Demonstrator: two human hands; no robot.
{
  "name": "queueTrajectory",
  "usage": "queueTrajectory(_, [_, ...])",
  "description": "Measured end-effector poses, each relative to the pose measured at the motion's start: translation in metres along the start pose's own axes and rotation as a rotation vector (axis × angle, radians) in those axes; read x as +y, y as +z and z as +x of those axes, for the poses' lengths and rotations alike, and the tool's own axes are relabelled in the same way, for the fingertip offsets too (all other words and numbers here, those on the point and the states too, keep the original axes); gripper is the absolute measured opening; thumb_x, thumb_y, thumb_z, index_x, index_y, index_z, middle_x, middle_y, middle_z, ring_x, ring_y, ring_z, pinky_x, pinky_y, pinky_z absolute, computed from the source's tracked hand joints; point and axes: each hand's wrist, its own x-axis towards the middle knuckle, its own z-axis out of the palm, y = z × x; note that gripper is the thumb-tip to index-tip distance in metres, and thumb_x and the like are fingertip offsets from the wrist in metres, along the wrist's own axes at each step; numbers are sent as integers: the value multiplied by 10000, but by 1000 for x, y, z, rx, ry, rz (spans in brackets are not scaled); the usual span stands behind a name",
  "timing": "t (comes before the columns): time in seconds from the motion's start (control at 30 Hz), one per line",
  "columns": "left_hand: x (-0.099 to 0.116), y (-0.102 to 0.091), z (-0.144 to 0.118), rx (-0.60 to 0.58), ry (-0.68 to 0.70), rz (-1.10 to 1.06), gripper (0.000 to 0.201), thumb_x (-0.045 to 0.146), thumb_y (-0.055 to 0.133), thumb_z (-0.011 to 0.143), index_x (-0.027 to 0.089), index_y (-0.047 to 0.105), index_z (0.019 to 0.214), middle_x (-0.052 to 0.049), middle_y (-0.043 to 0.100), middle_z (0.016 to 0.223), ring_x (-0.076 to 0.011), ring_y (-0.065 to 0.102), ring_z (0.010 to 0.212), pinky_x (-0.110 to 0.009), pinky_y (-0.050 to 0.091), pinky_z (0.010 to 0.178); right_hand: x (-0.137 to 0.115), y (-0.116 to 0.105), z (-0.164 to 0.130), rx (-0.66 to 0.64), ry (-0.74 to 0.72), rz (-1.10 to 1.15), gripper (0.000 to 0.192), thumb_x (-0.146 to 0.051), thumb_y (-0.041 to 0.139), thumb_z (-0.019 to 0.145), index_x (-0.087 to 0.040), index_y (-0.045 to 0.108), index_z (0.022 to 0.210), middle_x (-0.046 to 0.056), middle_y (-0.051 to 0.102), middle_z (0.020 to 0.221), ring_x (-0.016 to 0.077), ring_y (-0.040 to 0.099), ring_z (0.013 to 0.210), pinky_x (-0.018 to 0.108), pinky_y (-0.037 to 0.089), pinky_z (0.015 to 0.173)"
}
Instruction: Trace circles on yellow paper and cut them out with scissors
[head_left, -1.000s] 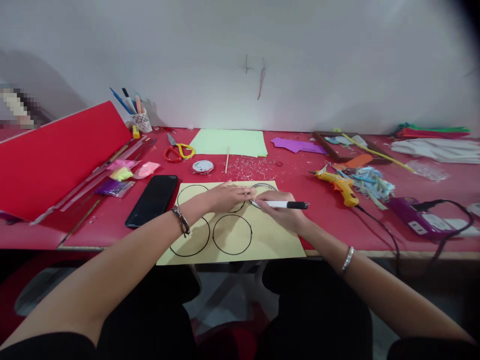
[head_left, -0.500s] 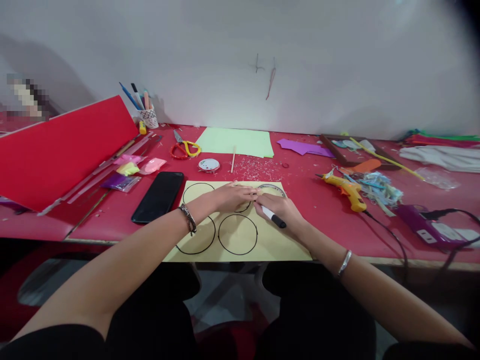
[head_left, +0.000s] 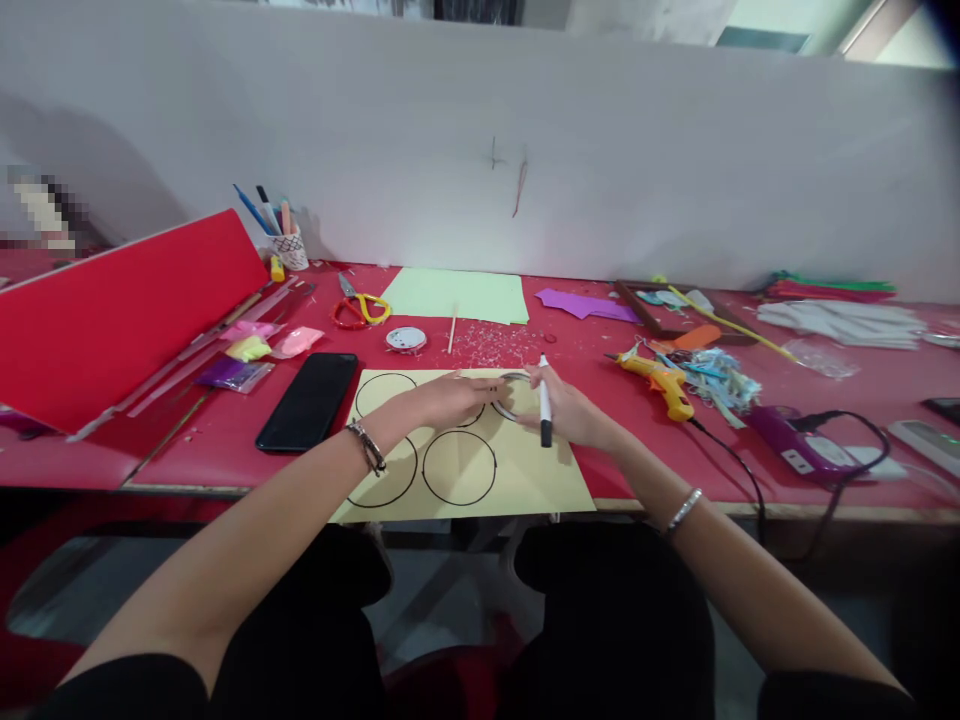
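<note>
Yellow paper (head_left: pixel 540 475) lies at the table's front edge, with several black circles drawn on it. One whole circle (head_left: pixel 459 468) shows below my hands, and others are partly covered by my left arm. My left hand (head_left: pixel 454 398) rests flat on the sheet, fingers stretched to the right against a thin round ring (head_left: pixel 504 412). Part of that ring is hidden by my hands. My right hand (head_left: pixel 571 408) grips a white marker (head_left: pixel 545 400) with a black end, held nearly upright at the ring's right side.
Left of the paper lie a black phone (head_left: pixel 307 402) and small colored packets (head_left: pixel 247 348). Behind are scissors (head_left: pixel 362 308), a round lid-like disc (head_left: pixel 406 340), a wooden stick (head_left: pixel 453 330) and pale green paper (head_left: pixel 456 295). A yellow glue gun (head_left: pixel 660 382) with its cord is on the right.
My right hand has turned the marker from slanting to nearly upright and moved round to the ring's right side. My left hand stays by the ring. The head view has tilted up and shifted right.
</note>
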Motion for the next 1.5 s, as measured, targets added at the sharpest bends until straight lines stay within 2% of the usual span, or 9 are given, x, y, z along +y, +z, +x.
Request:
queueTrajectory(0.1, [14,-7,-8,50,-82,-41,529,107,299,856,170,270,1381,-103,208,1487,-195,334,1294,-303,358,977,0,4,10,-30,3,-18,376,-367,694,623,-208,418,823,-17,537,638,173,500,556,293,404,552])
queueTrajectory(0.23, [47,-11,-34,179,-178,-54,494,229,343,882,163,280,1368,-129,272,1459,-230,348,1280,-353,352,991,5,-10,14,44,40,-14,406,-396,688,632,-222,373,819,-12,519,652,194,501,593,330,400,591])
queueTrajectory(0.37, [85,-1,-65,111,-226,-38,651,466,523,791,191,309,1342,-132,353,1413,-283,371,1252,-400,360,984,15,-38,-2,221,60,221,357,-421,599,751,-244,303,844,94,573,958,220,568,773,336,434,668])
queueTrajectory(0.47, [100,13,-77,80,-132,69,668,419,590,767,221,302,1336,-121,377,1400,-297,336,1270,-469,308,1005,12,-48,-24,205,61,398,387,-401,631,743,-251,285,832,121,558,1095,256,541,1009,380,424,823])
queueTrajectory(0.6, [96,24,-77,85,-86,137,379,274,515,845,227,438,1213,-56,530,1258,-230,463,1149,-451,289,1012,-6,-39,-54,25,67,324,412,-354,672,716,-242,304,864,147,513,1209,272,502,1096,428,385,904])
queueTrajectory(0.77, [79,23,-73,130,-124,127,385,384,515,838,219,472,1183,-42,568,1185,-200,509,1076,-407,307,1006,-24,-14,-67,-137,61,154,416,-337,694,681,-231,357,900,136,493,1250,273,516,1072,415,395,894])
queueTrajectory(0.93, [71,22,-77,122,-164,101,420,433,420,874,204,465,1224,-55,539,1248,-209,485,1127,-408,313,1010,-25,-1,-62,-103,44,121,431,-316,695,682,-227,381,963,147,479,1254,279,500,1100,418,402,897])
queueTrajectory(1.2, [105,37,-72,224,-160,76,456,357,467,859,148,429,1262,-100,512,1260,-230,442,1177,-393,352,1000,-21,11,-57,-45,6,65,428,-298,707,675,-216,393,953,169,461,1270,299,450,1154,449,378,932])
queueTrajectory(1.5, [116,45,-65,353,-244,82,375,301,446,863,135,483,1198,-95,570,1173,-228,505,1076,-399,400,942,-19,13,-57,-42,51,127,464,-329,710,663,-224,360,947,188,423,1323,298,410,1215,461,347,966])
